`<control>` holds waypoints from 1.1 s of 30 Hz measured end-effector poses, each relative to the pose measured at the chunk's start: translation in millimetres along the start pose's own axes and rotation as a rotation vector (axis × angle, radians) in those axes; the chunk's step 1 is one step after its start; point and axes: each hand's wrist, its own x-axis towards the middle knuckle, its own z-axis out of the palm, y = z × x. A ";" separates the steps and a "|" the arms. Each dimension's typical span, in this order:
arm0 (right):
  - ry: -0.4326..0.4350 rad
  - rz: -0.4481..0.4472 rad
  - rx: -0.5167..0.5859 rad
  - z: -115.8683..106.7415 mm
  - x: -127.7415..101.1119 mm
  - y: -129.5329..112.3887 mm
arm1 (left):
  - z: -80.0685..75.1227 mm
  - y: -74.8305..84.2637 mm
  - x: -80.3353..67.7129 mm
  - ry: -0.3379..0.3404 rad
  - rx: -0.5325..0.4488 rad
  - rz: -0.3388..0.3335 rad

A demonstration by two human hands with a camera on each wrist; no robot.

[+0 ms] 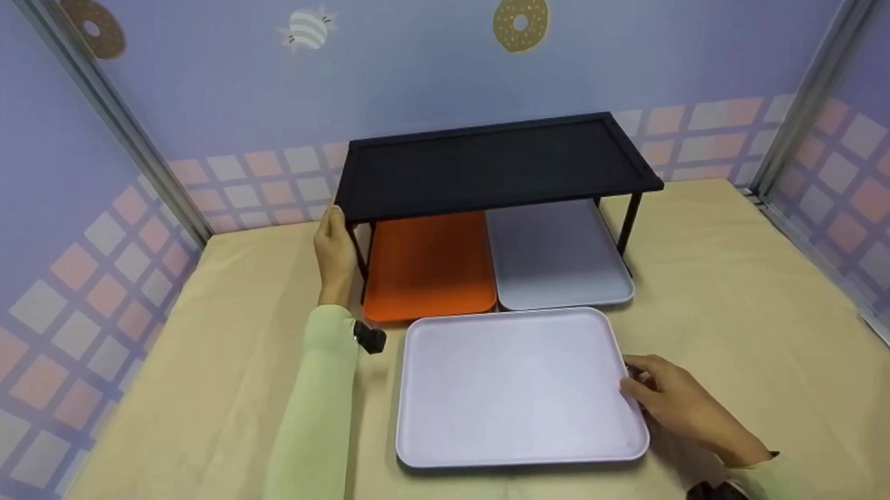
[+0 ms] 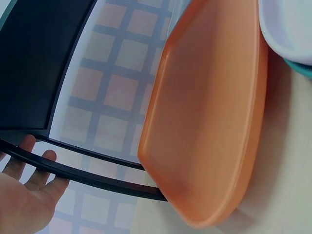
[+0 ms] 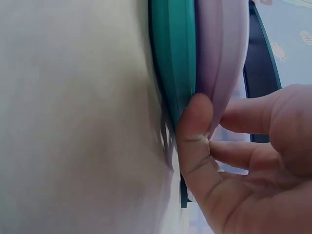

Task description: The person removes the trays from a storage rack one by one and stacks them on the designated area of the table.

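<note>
A black rack (image 1: 494, 166) with slim legs stands at the back. My left hand (image 1: 336, 256) grips its front left corner; in the left wrist view the fingers reach round the dark leg (image 2: 97, 178). On the cloth in front of the rack lies a pale lavender tray (image 1: 514, 388), whose right edge my right hand (image 1: 671, 403) pinches. Close up, a teal tray (image 3: 174, 48) shows directly beneath the lavender one, and a digit overlaps both rims. An orange tray (image 1: 433, 268) and a pale grey tray (image 1: 557, 259) sit side by side, partly under the rack, their back parts hidden.
A cream cloth (image 1: 743, 293) covers the table. The patterned back wall (image 1: 408, 60) rises close behind the rack, with side walls left and right. Metal posts (image 1: 812, 93) mark the corners. Dark bands with small devices circle both wrists.
</note>
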 end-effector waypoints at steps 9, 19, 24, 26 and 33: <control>-0.001 0.028 0.054 -1.7 -1.1 -2.9 | -0.5 0.2 0.7 -0.011 -0.024 0.006; 0.005 0.037 0.097 -1.6 -1.6 -1.4 | 0.2 -0.2 0.5 -0.006 -0.012 -0.001; -0.028 0.061 0.131 -2.6 -2.7 -0.9 | 1.4 1.0 0.5 -0.001 0.004 0.017; -0.043 0.081 0.155 -3.0 -2.3 -0.6 | 1.2 1.0 0.7 0.006 0.008 0.019; -0.062 0.155 0.240 -10.0 5.7 1.9 | 0.4 0.4 2.5 0.031 0.004 0.003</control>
